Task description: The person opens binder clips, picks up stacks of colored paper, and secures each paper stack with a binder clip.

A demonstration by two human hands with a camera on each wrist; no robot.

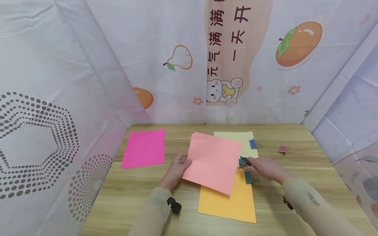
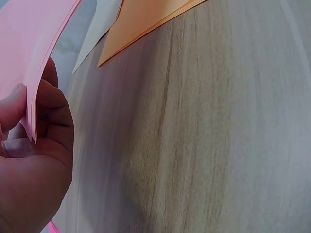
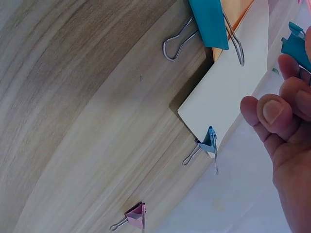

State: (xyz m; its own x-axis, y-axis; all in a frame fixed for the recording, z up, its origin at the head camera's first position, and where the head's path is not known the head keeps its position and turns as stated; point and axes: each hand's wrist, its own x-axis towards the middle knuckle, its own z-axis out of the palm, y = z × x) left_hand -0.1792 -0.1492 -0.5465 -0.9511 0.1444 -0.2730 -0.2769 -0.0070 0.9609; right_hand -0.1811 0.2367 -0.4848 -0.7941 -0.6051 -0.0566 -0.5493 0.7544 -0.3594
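Observation:
My left hand [image 1: 177, 167] pinches the left edge of a salmon-pink stack of paper sheets [image 1: 214, 160], thumb on top and fingers beneath. In the left wrist view the stack [image 2: 19, 43] bends up between the thumb and curled fingers. At the stack's right edge, my right hand [image 1: 264, 167] pinches a teal binder clip [image 1: 242, 162] by its wire handles. The right wrist view shows only part of this clip [image 3: 295, 47] at the frame's edge. Just below it, another teal binder clip [image 3: 209, 24] grips the orange paper stack [image 1: 227, 206], which the pink sheets partly cover.
Behind the pink sheets lies a pale yellow paper stack [image 1: 230, 135] with a blue binder clip [image 1: 252, 144] on its right edge. A loose pink binder clip [image 1: 284, 149] sits farther right. Magenta paper [image 1: 144, 149] lies at the left. A printed curtain [image 1: 177, 98] hangs behind the table.

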